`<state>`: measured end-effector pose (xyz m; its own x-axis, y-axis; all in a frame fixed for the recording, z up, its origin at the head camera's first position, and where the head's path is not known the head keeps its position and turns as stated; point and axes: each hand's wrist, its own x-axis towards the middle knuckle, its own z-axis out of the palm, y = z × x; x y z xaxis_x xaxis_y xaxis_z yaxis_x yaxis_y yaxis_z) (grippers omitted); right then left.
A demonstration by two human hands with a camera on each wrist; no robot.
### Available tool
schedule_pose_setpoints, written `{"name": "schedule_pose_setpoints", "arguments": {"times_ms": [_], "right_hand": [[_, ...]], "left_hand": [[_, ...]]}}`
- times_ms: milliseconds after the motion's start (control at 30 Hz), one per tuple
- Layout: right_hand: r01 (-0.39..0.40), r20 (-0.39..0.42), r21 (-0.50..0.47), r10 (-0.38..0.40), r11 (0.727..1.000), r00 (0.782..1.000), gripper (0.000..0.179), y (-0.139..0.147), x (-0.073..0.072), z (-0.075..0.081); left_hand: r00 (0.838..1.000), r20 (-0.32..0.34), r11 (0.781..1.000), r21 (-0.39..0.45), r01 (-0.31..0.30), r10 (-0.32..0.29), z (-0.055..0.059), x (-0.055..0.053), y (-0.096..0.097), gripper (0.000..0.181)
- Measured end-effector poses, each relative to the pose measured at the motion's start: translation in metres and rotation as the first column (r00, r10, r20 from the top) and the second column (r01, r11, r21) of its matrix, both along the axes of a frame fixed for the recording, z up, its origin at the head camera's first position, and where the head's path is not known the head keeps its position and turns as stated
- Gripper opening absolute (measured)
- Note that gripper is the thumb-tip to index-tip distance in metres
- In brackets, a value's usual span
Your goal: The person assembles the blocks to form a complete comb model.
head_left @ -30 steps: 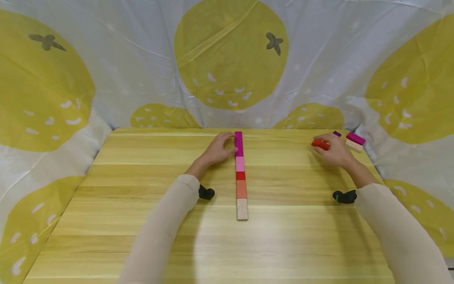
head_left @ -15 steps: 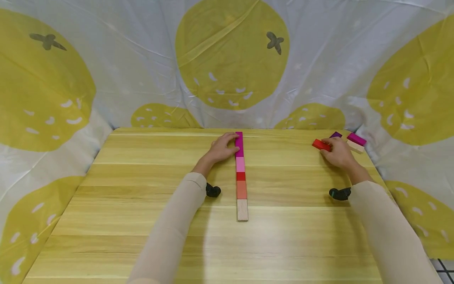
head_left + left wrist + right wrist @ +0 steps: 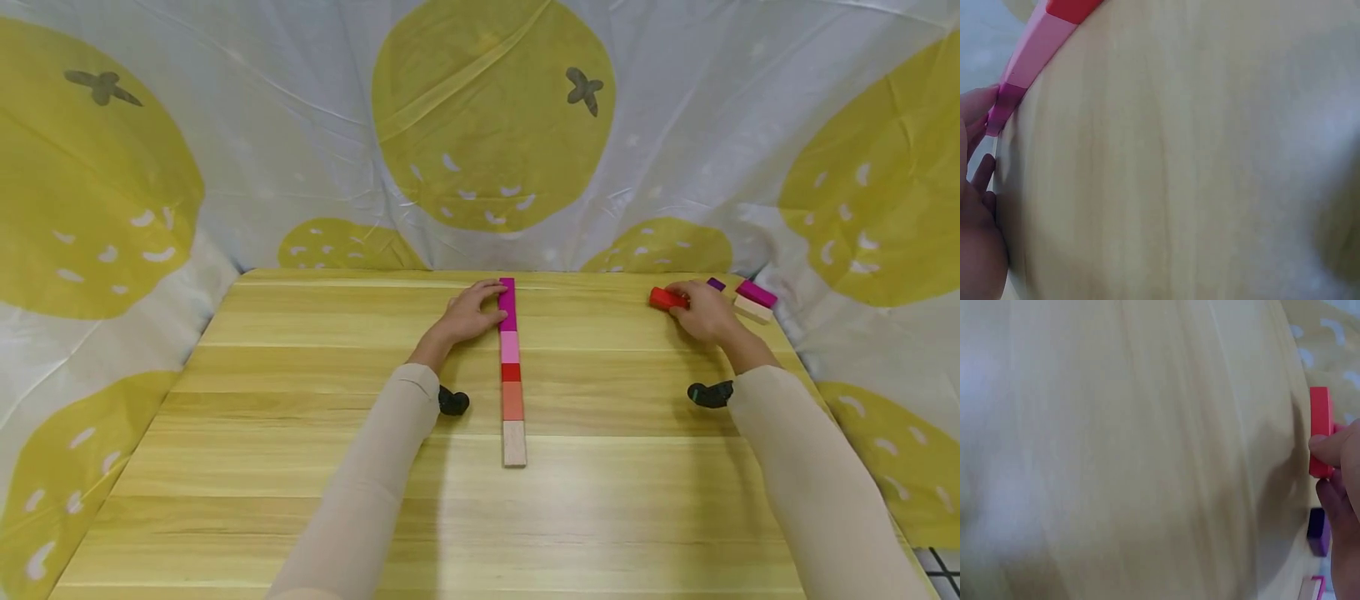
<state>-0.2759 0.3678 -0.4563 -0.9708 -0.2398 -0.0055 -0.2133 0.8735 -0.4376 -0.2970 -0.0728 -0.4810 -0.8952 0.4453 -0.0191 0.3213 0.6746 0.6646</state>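
Note:
A straight row of wooden blocks runs up the table in the head view: natural wood (image 3: 514, 444), orange (image 3: 512, 401), red (image 3: 511, 372), pink (image 3: 510, 347) and magenta (image 3: 507, 319) at the far end. My left hand (image 3: 468, 315) rests beside the magenta end, thumb and index finger spread apart and touching it. At the right, my right hand (image 3: 707, 312) pinches a separate red block (image 3: 1320, 415) between thumb and fingers. A shadow beside it suggests it is just off the table.
Behind the right hand lie a purple block (image 3: 716, 284), a magenta block (image 3: 757, 293) and a natural wood block (image 3: 753, 309) near the table's far right corner. A lemon-patterned cloth (image 3: 660, 125) hangs along the far edge of the wooden table (image 3: 300, 467).
The right hand shifts its hold on the red block and moves it slightly left and away. My left hand slides a little to the right, then stays by the magenta block.

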Motion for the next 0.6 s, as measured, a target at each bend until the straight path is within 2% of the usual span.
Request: {"name": "schedule_pose_setpoints", "arguments": {"times_ms": [267,433,600], "right_hand": [[-0.074,-0.057,-0.043,0.072,0.996,0.996,0.037,-0.036,-0.017,0.011],[-0.143,-0.101,-0.039,0.138,0.989,0.985,0.037,-0.063,-0.026,0.012],[-0.17,-0.1,-0.057,0.164,0.984,0.981,0.037,-0.093,-0.032,0.011]], "left_hand": [[1.0,0.001,1.0,-0.002,-0.003,0.003,-0.001,-0.001,-0.001,0.055],[1.0,0.004,1.0,0.007,-0.002,0.002,-0.001,-0.002,-0.001,0.055],[1.0,-0.005,1.0,0.011,0.004,-0.004,-0.003,-0.001,-0.002,0.055]]}}
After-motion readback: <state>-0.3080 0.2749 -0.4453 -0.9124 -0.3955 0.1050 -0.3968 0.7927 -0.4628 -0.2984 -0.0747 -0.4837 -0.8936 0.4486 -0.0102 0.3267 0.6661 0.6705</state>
